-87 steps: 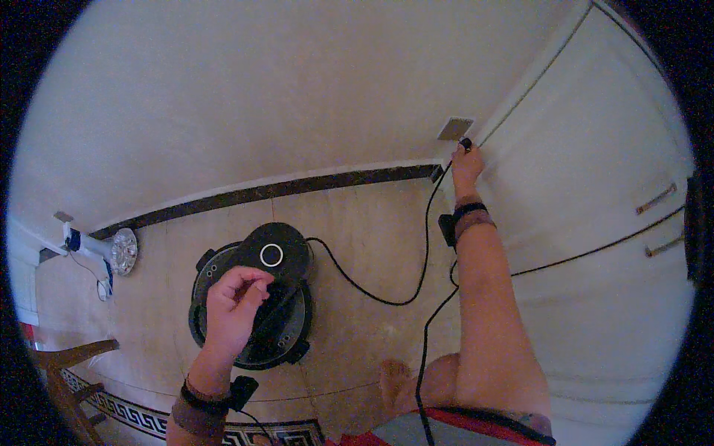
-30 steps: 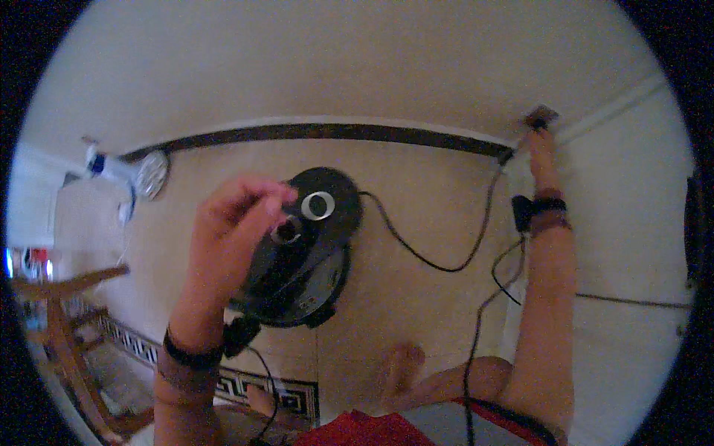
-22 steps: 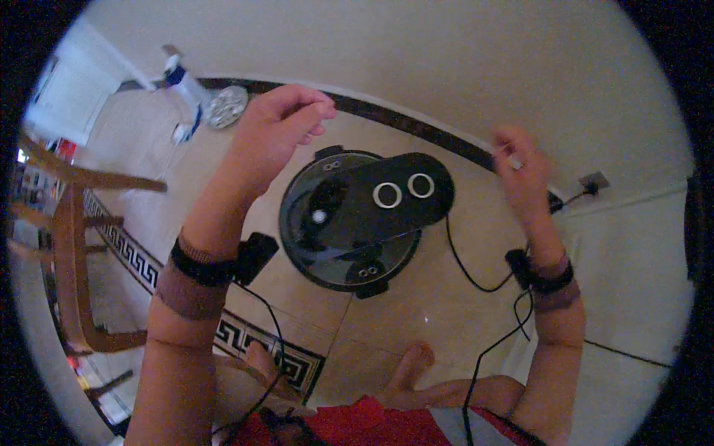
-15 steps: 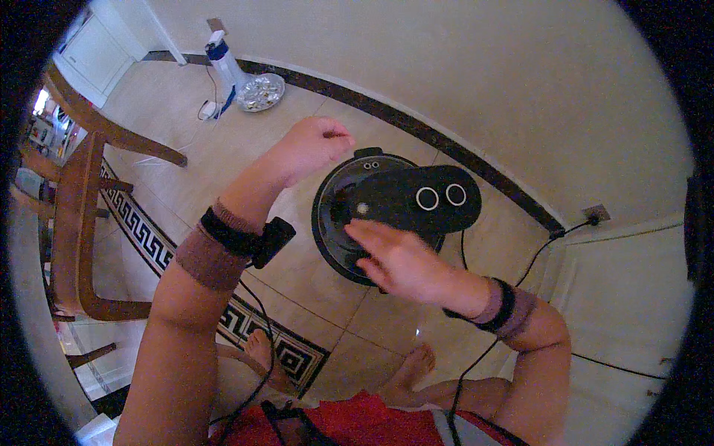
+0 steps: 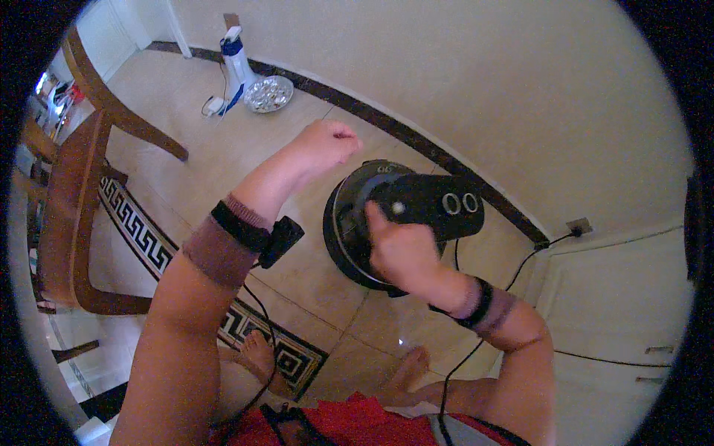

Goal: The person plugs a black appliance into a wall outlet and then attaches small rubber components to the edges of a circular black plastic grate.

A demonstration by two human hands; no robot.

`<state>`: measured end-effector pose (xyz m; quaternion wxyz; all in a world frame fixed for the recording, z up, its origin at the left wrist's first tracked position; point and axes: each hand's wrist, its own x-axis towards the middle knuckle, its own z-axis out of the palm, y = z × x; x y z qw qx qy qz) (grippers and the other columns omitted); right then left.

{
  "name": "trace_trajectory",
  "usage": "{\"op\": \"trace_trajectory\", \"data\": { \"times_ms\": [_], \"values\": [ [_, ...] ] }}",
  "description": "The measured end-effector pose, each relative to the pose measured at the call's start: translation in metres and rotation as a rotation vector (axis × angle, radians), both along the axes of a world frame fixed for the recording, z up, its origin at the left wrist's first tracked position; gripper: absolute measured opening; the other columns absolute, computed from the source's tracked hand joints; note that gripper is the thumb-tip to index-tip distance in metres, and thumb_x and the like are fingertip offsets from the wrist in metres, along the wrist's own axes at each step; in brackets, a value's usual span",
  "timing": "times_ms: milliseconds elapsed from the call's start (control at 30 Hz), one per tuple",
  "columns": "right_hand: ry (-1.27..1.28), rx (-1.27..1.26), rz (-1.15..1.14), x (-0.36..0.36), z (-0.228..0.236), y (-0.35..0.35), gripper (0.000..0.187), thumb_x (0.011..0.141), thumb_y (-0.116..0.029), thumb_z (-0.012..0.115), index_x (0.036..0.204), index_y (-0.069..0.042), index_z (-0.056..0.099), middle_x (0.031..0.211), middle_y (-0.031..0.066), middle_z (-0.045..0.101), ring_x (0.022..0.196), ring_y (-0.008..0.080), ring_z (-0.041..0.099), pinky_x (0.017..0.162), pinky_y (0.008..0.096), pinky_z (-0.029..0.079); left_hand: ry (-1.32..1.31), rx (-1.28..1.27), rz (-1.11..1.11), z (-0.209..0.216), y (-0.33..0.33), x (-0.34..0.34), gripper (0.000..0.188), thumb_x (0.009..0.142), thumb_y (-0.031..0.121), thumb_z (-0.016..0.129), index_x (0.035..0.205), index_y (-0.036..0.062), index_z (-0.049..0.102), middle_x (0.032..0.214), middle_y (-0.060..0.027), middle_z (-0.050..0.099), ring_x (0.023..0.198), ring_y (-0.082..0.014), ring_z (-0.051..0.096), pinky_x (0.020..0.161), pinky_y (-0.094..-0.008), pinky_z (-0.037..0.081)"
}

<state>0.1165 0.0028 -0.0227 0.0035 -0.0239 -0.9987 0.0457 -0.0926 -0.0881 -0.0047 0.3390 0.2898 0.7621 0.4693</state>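
A round black appliance (image 5: 343,260) stands on the tiled floor in front of me. Across its top reaches a long black arm-like part (image 5: 428,189) carrying two pale rings and one small bright light. My right hand (image 5: 409,253) is over the near side of this appliance. Its index finger stretches toward the inner edge beside the light; whether the tip touches I cannot tell. The other fingers curl in, holding nothing visible. Beyond the appliance's left side, my left hand (image 5: 327,145) hovers with curled fingers, and nothing shows in them.
A wooden chair (image 5: 74,201) stands at the left. Farther back, a white and blue device (image 5: 236,70) sits beside a silvery dish (image 5: 269,94). A black cable runs to a wall socket (image 5: 579,226) at the right, above a white cabinet (image 5: 617,297). My bare feet are below.
My right hand has gone from loosely spread fingers to one pointing index finger, nearer the light. The two rings, bright white before, look dimmer. My left hand stays curled. The view has shifted slightly.
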Motion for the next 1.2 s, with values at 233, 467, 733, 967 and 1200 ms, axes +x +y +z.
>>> {"op": "trace_trajectory", "data": {
  "times_ms": [233, 467, 733, 967, 1200],
  "values": [
    [0.490, -0.452, -0.333, 0.071, 0.079, 0.102, 0.060, 0.077, 0.004, 0.062, 0.134, -0.006, 0.047, 0.101, 0.0113, 0.066, 0.082, 0.0152, 0.063, 0.071, 0.0294, 0.052, -0.020, -0.144, -0.025, -0.040, 0.005, -0.006, 0.025, 0.087, 0.028, 0.062, 0.099, 0.0066, 0.066, 0.078, -0.0007, 0.062, 0.074, -0.0116, 0.056, 0.062, -0.0271, 0.045],
    [0.676, -0.836, -0.581, 0.111, 0.077, 0.219, 0.048, 0.088, -0.003, 0.057, 0.135, -0.004, 0.047, 0.104, 0.0063, 0.065, 0.088, 0.0120, 0.060, 0.075, 0.0250, 0.048, 0.239, -0.299, -0.212, -0.088, 0.011, 0.002, 0.025, 0.085, 0.028, 0.066, 0.098, 0.0075, 0.067, 0.081, -0.0042, 0.063, 0.073, -0.0151, 0.057, 0.063, -0.0309, 0.047],
    [0.824, -1.060, -0.721, 0.136, 0.050, 0.274, 0.040, 0.091, -0.011, 0.061, 0.130, -0.005, 0.053, 0.097, 0.0032, 0.066, 0.075, 0.0063, 0.055, 0.061, 0.0196, 0.042, 0.121, -0.425, -0.145, -0.108, 0.019, 0.013, 0.026, 0.085, 0.027, 0.065, 0.096, 0.0038, 0.068, 0.080, -0.0098, 0.065, 0.073, -0.0211, 0.061, 0.065, -0.0356, 0.050],
    [0.744, -0.915, -0.760, 0.138, 0.056, 0.265, 0.041, 0.091, -0.010, 0.061, 0.130, -0.004, 0.052, 0.102, 0.0041, 0.066, 0.079, 0.0065, 0.056, 0.063, 0.0191, 0.042, 0.361, -0.538, -0.287, -0.127, 0.034, 0.050, 0.034, 0.084, 0.025, 0.060, 0.100, -0.0040, 0.067, 0.102, -0.0229, 0.066, 0.093, -0.0360, 0.065, 0.082, -0.0410, 0.051],
    [0.801, -0.842, -0.705, 0.138, 0.070, 0.229, 0.036, 0.093, -0.009, 0.054, 0.128, -0.001, 0.053, 0.113, 0.0065, 0.064, 0.079, 0.0063, 0.053, 0.066, 0.0203, 0.042, 0.336, -0.631, -0.347, -0.168, 0.046, 0.067, 0.035, 0.084, 0.016, 0.053, 0.106, -0.0095, 0.063, 0.110, -0.0295, 0.061, 0.105, -0.0385, 0.061, 0.089, -0.0408, 0.050]
  ]
}}
